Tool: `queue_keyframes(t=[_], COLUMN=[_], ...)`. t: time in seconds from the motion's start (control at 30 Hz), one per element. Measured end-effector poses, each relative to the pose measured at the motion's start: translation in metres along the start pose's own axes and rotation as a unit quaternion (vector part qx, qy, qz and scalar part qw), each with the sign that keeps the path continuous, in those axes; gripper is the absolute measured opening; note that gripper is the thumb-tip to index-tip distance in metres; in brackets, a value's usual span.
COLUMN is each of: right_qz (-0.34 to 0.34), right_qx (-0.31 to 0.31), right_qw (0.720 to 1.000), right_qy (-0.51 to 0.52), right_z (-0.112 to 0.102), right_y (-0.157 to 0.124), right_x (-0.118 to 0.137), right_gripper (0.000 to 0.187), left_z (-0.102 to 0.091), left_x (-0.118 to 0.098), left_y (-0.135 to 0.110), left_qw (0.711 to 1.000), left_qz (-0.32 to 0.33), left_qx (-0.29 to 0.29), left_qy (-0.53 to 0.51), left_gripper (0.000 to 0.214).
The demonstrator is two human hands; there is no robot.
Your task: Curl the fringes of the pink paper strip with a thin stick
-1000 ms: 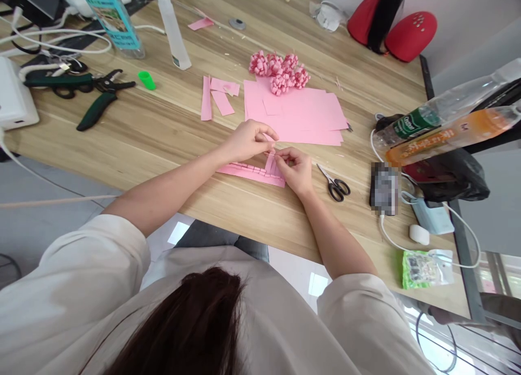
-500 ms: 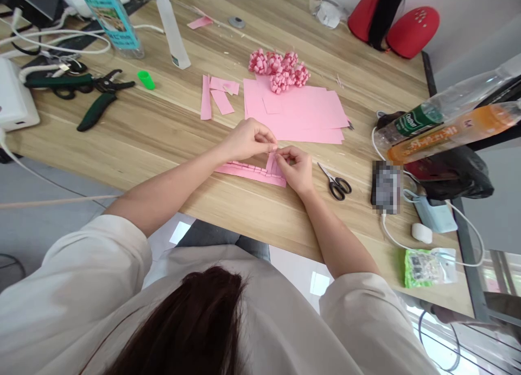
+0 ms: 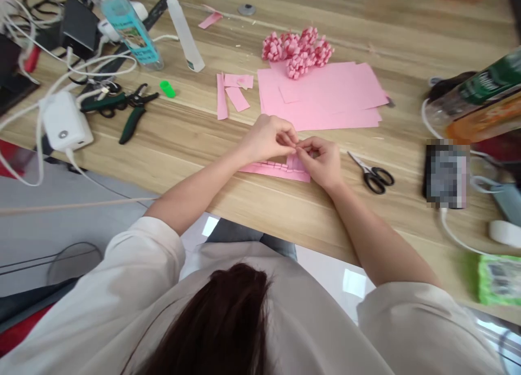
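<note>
My left hand (image 3: 274, 136) and my right hand (image 3: 323, 159) meet fingertip to fingertip above the front part of the table. Both are closed in a pinch at the raised end of a pink paper strip (image 3: 292, 160); the exact grip is hidden by the fingers. Below them lies a long pink paper strip (image 3: 264, 171) with a row of small cut tabs along its upper edge. Whether the raised piece belongs to it, I cannot tell. To the right of my right hand lie black-handled scissors (image 3: 374, 177). Pink paper sheets (image 3: 345, 101) lie beyond my hands.
Curled pink paper flowers (image 3: 299, 49) rest on the sheets. Farther left are pink paper scraps (image 3: 237, 98), a green cap (image 3: 167, 89), a white glue bottle (image 3: 184, 33), pliers (image 3: 132, 114), a blue-labelled bottle (image 3: 130, 30) and a white charger (image 3: 67, 120). Bottles (image 3: 484, 95) stand right.
The view has swung, so everything sits farther right and the left side of the table shows more. Both hands keep their pinch over the strip, with only slight finger movement.
</note>
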State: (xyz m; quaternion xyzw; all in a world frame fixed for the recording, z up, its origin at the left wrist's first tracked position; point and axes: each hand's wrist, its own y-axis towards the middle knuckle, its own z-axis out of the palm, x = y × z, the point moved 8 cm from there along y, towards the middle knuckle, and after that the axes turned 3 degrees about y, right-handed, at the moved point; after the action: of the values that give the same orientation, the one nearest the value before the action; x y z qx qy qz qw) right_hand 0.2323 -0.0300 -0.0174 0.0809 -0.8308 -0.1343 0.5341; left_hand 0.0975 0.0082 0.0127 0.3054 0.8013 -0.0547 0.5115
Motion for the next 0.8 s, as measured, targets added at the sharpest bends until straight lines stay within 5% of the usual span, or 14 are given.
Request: queue_keyframes(t=[0.3,0.8], right_qz=[0.005,0.006], right_qx=[-0.005,-0.005], right_qw=[1.0,0.999], right_qy=[0.026,0.034], right_z=[-0.001,-0.001], right_y=[-0.001,0.0], right_x=[-0.001,0.0], right_gripper=[0.014,0.022], left_z=[0.005,0.006], left_x=[-0.016,-0.018], left_y=[-0.005,-0.006], left_qw=[0.986,0.963], left_qz=[0.081,0.102], left_qx=[0.018,0.019], left_qy=[0.148,0.248], left_gripper=[0.01,0.017])
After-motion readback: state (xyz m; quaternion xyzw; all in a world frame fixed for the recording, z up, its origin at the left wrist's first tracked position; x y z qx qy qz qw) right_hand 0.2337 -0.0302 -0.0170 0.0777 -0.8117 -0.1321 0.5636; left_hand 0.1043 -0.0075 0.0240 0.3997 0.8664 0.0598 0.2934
